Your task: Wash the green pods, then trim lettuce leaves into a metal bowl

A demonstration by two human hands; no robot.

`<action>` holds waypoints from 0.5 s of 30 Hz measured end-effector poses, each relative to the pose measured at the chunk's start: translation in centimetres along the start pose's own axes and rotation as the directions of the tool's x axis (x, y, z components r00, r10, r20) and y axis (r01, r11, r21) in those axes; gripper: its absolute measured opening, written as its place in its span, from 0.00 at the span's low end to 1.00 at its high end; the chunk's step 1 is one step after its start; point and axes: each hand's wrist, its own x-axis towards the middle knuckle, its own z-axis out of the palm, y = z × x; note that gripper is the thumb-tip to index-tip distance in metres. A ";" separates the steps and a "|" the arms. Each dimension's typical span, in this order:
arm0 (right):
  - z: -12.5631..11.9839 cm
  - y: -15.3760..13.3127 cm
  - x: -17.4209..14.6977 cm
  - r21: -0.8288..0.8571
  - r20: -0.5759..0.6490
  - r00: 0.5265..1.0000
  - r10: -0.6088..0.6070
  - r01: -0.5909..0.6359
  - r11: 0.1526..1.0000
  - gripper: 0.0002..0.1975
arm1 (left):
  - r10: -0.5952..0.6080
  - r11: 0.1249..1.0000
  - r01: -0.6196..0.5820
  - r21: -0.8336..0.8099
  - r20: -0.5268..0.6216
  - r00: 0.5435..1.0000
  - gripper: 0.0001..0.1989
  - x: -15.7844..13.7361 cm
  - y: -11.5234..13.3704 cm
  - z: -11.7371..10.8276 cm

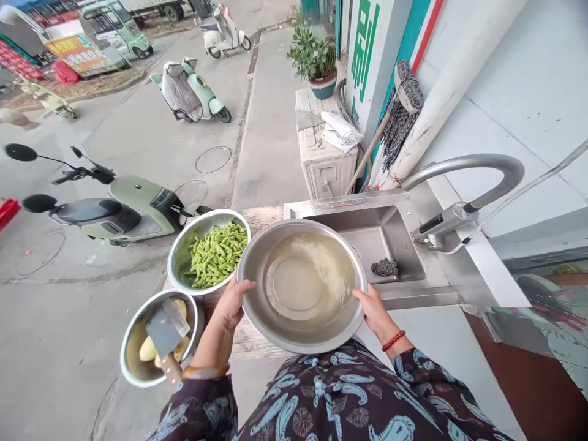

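Observation:
A wide metal basin with cloudy water in it is held level in front of my body. My left hand is closed on its left rim, thumb over the edge. On the opposite rim, my right hand grips in the same way, a red bead bracelet at the wrist. Just left of the basin is a bowl of green edamame pods. Nearer to me, a smaller metal bowl contains pale peeled potatoes, with a cleaver lying across it.
To the right is a steel sink with a dark scrubber inside and a curved faucet beside it. A mop leans on the wall near a potted plant. Parked scooters, including a green one, stand on the left.

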 end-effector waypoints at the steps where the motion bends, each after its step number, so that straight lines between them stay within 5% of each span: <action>1: -0.4 0.0 0.1 0.018 0.018 1.000 0.019 -0.019 1.000 0.19 | 0.012 1.000 -0.012 0.011 0.002 1.000 0.34 0.1 0.8 0.9; 10: -4.3 0.3 2.4 0.127 0.118 0.988 0.103 -0.118 0.985 0.15 | 0.119 0.977 -0.140 0.159 0.140 0.983 0.30 1.9 6.1 8.9; 15: -5.3 0.4 2.4 0.139 0.172 0.966 0.191 -0.216 0.967 0.11 | 0.268 0.923 -0.308 0.233 0.187 0.945 0.24 2.3 8.2 13.0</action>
